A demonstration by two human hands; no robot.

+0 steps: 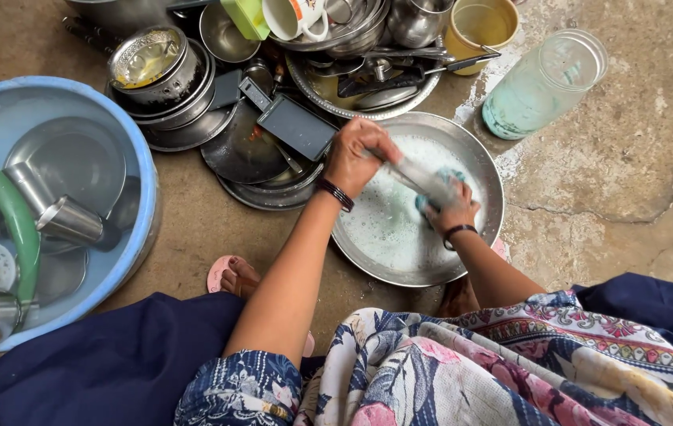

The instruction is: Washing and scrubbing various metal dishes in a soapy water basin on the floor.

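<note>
My left hand grips one end of a slim steel utensil and holds it over a wide steel plate that is full of soapy foam. My right hand holds a blue scrubber pressed against the utensil's other end. Both hands are over the plate, which lies on the concrete floor in front of my knees. What kind of utensil it is I cannot make out, as it is blurred and foamy.
A blue tub at the left holds water, steel plates, tumblers and a green hose. Dirty steel dishes are piled behind the plate. A yellow mug and a clear jar lie at the back right. A pink sandal is near my leg.
</note>
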